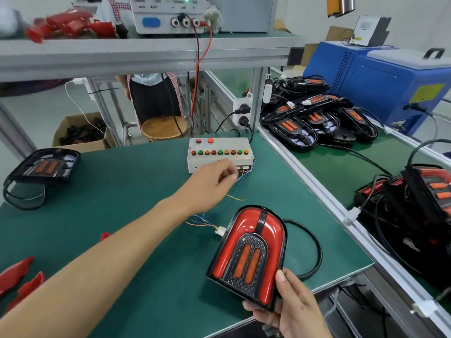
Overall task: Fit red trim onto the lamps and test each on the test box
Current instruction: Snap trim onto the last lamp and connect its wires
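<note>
Glossy red arch-shaped lamp (247, 254) in right grip (290, 311); left grip (214, 178) curled at boxy test box (219, 152), contents untellable.

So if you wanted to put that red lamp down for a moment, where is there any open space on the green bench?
The widest bare mat lies between the untrimmed lamp at the far left and the test box. Another patch sits under the left forearm, between the loose red trim pieces and the held lamp. The side bench to the right is crowded with piled lamps and cables.
</note>
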The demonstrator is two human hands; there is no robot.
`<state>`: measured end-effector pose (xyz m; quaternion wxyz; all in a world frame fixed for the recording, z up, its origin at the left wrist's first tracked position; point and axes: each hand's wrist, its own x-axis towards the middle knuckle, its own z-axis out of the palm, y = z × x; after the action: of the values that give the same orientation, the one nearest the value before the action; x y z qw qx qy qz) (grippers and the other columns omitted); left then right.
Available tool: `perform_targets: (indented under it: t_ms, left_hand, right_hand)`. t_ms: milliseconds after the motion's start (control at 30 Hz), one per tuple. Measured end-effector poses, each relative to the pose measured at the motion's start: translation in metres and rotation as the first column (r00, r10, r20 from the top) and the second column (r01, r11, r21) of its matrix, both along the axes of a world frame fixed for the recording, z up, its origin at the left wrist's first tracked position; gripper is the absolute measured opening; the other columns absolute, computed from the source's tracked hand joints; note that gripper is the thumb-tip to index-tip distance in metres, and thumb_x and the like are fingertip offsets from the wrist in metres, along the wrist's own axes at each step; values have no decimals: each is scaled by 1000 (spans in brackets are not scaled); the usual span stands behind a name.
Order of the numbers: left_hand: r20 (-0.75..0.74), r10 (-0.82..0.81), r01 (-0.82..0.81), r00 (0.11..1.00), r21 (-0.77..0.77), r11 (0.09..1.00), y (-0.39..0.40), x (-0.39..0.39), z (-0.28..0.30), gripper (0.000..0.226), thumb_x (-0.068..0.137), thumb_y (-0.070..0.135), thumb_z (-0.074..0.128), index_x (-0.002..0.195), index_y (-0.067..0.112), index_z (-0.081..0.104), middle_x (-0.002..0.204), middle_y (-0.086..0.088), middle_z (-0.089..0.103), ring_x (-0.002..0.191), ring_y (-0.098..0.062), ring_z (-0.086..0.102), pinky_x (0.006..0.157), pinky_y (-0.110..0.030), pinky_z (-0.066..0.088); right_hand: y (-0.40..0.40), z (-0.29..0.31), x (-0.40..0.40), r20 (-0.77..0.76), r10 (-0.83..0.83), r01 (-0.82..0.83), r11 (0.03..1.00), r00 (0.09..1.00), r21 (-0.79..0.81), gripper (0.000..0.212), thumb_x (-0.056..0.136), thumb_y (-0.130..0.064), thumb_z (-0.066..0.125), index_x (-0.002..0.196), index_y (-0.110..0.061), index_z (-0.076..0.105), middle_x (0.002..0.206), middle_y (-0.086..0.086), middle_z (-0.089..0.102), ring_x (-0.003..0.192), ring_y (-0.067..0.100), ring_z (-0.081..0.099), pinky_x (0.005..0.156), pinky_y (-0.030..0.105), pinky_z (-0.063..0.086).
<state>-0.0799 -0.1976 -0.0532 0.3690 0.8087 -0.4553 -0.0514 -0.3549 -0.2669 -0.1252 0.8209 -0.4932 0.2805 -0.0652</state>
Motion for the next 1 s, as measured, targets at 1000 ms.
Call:
perform_targets:
  t_ms: [1000]
  left_hand:
    - [80, -238, 201, 968, 318, 927, 54, -15, -30, 17, 98, 41, 64, 107, 28, 68, 97, 19, 66, 98, -2, 54, 97, -25, 40]
  right_hand:
    - [-23, 44, 32, -21, -343, -46, -64, 939, -997, 49, 83, -68, 47, 104, -32, 73, 105, -6, 62, 99, 24, 58, 83, 40, 38]
